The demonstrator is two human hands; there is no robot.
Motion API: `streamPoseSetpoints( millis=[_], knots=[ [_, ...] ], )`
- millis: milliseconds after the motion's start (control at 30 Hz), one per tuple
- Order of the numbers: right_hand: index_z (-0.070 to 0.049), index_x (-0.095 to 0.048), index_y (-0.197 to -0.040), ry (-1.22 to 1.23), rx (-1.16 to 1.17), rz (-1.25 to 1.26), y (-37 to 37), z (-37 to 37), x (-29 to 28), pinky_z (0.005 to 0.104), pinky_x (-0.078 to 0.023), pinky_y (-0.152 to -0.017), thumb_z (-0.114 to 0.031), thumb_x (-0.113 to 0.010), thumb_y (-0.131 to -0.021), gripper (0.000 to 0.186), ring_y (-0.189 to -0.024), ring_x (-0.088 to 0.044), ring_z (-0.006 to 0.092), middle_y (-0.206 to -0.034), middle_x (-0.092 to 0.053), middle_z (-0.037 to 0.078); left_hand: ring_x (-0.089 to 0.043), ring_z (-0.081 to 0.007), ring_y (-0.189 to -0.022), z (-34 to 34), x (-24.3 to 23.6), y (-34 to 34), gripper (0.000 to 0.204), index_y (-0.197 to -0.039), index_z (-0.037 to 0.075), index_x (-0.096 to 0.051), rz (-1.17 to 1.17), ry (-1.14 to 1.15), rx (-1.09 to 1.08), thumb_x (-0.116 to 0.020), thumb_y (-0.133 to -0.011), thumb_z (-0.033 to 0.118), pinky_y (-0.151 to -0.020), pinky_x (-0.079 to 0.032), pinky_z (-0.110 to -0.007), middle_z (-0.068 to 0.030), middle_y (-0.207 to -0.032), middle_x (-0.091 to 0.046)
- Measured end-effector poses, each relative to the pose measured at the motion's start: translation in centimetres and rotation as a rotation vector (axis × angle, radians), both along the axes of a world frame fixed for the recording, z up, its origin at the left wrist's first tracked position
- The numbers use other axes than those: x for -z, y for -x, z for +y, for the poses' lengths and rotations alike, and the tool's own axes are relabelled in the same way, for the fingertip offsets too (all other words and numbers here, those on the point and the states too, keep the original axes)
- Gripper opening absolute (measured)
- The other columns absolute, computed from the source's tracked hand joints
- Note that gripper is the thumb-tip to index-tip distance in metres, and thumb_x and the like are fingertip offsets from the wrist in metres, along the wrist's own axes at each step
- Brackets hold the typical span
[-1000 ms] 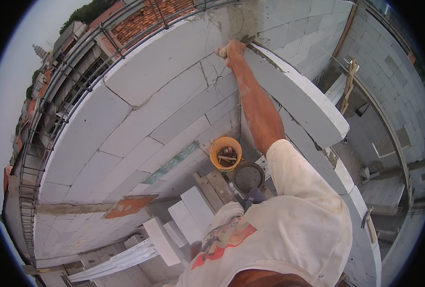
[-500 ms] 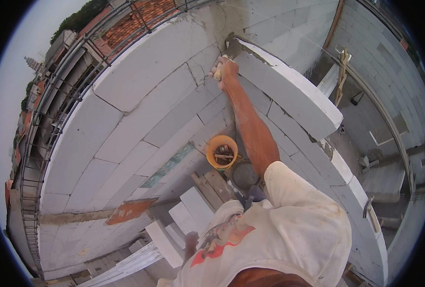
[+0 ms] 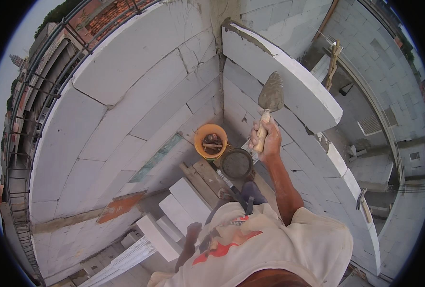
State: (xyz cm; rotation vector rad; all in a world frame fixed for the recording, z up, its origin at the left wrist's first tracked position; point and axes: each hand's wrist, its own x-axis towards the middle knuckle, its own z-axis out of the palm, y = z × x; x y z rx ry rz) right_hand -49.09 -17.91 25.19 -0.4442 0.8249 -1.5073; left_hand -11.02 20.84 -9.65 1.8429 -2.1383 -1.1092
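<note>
My right hand (image 3: 270,138) grips the wooden handle of a trowel (image 3: 272,91) whose grey, mortar-smeared blade points away from me, in front of a white block (image 3: 294,71) with grey mortar along its upper edge, at the top of the wall. My left hand (image 3: 193,231) hangs low by my left side, near some stacked white blocks (image 3: 184,201); its fingers are too small and dim to make out. Below the trowel, an orange bucket (image 3: 203,133) with tools and scraps inside stands beside a dark round pan (image 3: 236,163), down in the corner by my feet.
Block walls (image 3: 117,129) meet in the corner ahead. Wooden planks (image 3: 203,174) lie around my feet. Steel rebar cages (image 3: 28,95) run along the outer edge at left, with rooftops beyond. A drop into a lower room (image 3: 375,124) is at right; a hand tool (image 3: 363,203) rests on that wall edge.
My right hand has drawn back from the far corner, down toward me and to the right, bringing the trowel blade into full view. The view has shifted, showing more of my legs.
</note>
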Motion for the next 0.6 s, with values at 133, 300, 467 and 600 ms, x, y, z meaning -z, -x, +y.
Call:
streamPoseSetpoints(
  millis=[133,300,467,600],
  knots=[
    [-0.002,-0.052,-0.115,-0.385,-0.187,0.2,2.6,4.4,8.4,0.0379,-0.05,-0.045,-0.023,-0.052,-0.099,0.026,-0.05,-0.052,0.0179,-0.084,-0.054,0.007,-0.066,-0.0324,-0.098,-7.3,-5.4,6.7,0.039,-0.11,0.008,-0.067,0.338,-0.681,-0.666,-0.075,-0.083,0.035,-0.087,-0.054,-0.042,-0.0161,-0.098,-0.067],
    [-0.003,-0.058,-0.093,-0.784,-0.617,0.8,5.9,9.2,22.6,0.0374,-0.05,-0.046,-0.027,-0.061,-0.097,0.025,-0.048,-0.053,0.0178,-0.066,-0.054,0.004,-0.055,-0.0429,-0.13,-12.5,-7.4,14.9,0.102,-0.145,-0.013,-0.038,0.036,-0.955,-0.353,-0.074,-0.082,0.059,-0.109,-0.046,-0.044,-0.0298,-0.14,-0.055],
    [0.002,-0.063,-0.114,-0.73,-1.073,1.305,7.2,10.5,41.1,0.0446,-0.059,-0.061,-0.03,-0.067,-0.093,0.039,-0.069,-0.073,0.0304,-0.085,-0.072,0.019,-0.054,-0.0447,-0.131,-9.9,-1.6,22.7,0.117,-0.151,-0.012,-0.025,-0.351,-0.969,-0.423,-0.083,-0.073,0.053,-0.107,-0.047,-0.051,-0.032,-0.147,-0.045],
    [-0.003,-0.066,-0.118,-0.517,-1.168,1.624,7.8,7.8,52.5,0.0517,-0.057,-0.087,-0.033,-0.066,-0.09,0.042,-0.099,-0.071,0.0408,-0.106,-0.072,0.025,-0.056,-0.0427,-0.127,-11.0,1.9,24.9,0.102,-0.143,-0.008,-0.037,-0.415,-0.943,-0.729,-0.083,-0.073,0.05,-0.102,-0.05,-0.052,-0.0274,-0.135,-0.052]
  ],
)
